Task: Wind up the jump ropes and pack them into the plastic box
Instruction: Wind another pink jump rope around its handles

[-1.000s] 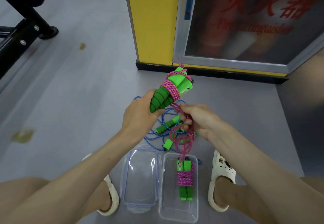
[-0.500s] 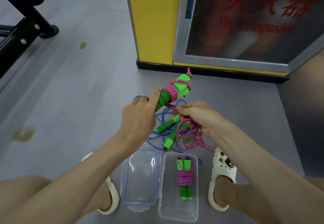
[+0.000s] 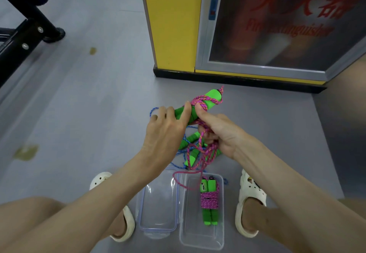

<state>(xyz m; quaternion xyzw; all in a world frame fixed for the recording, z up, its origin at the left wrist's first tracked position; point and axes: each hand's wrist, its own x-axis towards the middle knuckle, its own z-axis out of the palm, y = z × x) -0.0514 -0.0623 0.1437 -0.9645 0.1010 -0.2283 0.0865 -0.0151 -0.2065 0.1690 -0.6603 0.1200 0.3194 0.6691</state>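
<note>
winding pink rope (image 3: 200,102): my left hand (image 3: 164,132) grips its handles (image 3: 213,95), right hand (image 3: 219,132) pinches slack. one bundle (image 3: 209,202) in plastic box (image 3: 200,235) at 6 o'clock; blue rope (image 3: 190,140) unwound.

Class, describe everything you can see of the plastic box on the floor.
The plastic box is clear, rectangular with rounded corners, and open. It sits on the grey floor between the person's sandals, its blue-edged lid lying beside it. Inside lies one wound jump rope, green handles side by side, pink cord wrapped round them. A loose pink loop crosses its far corner.
</note>
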